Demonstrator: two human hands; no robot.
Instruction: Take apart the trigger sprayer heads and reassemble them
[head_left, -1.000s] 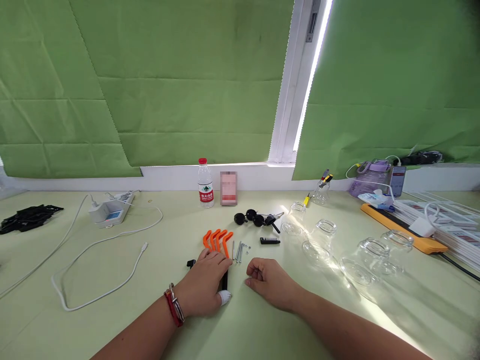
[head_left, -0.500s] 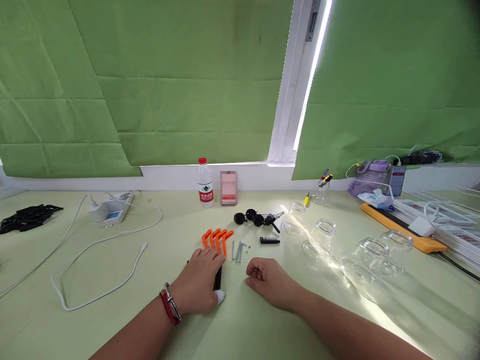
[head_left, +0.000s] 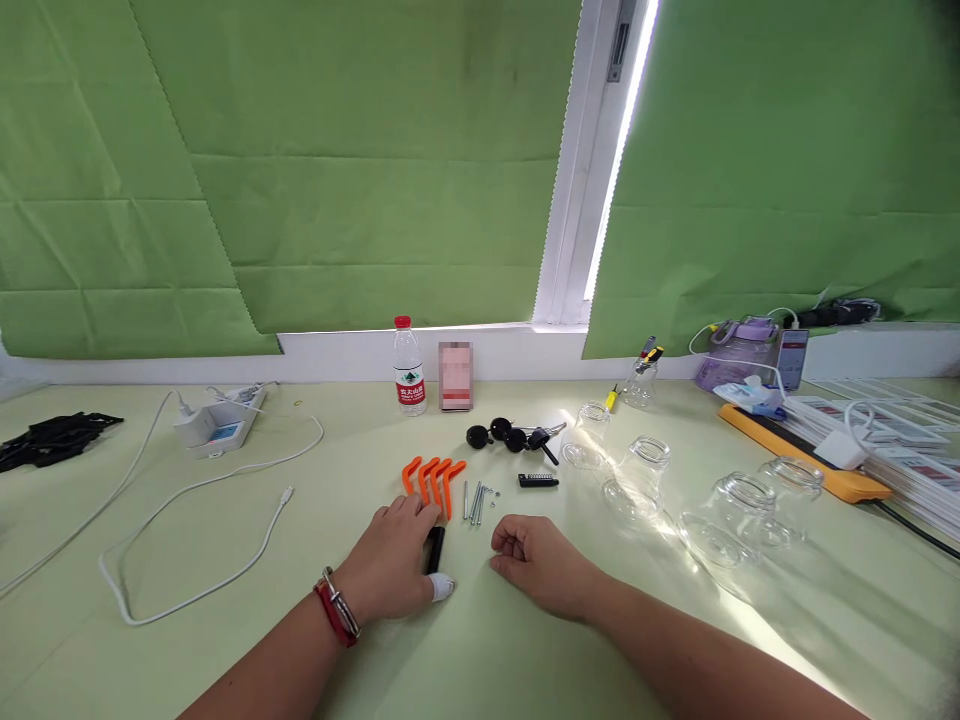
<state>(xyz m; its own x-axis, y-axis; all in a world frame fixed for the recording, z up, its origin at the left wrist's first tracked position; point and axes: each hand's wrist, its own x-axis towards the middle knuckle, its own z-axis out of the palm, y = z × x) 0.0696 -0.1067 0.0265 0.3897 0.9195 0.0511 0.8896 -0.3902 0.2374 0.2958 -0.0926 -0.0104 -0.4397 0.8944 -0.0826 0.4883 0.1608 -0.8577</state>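
Note:
My left hand (head_left: 394, 555) lies palm down over a black bar-like piece (head_left: 435, 551), its fingertips by the lower ends of several bent orange plastic pieces (head_left: 435, 485) set in a row. Its thumb, wrapped in white at the tip, stretches out to the side. What else lies beneath the palm is hidden. My right hand (head_left: 544, 565) rests on its side on the table with fingers curled in, and nothing shows in it. Between and beyond the hands lie several metal screws (head_left: 476, 504) with tiny nuts (head_left: 493, 504). A black part with a spring (head_left: 538, 481) is further right.
Behind are round black parts (head_left: 515, 439), a water bottle (head_left: 410, 385) and a pinkish box (head_left: 456, 377). Glass jars (head_left: 637, 480) and a yellow-handled tool (head_left: 612, 398) stand right. A white cable (head_left: 217, 480) and power strip (head_left: 225, 425) lie left.
My left hand has slid slightly left and back, so more of the black piece and the orange pieces shows. My right hand has stayed in place.

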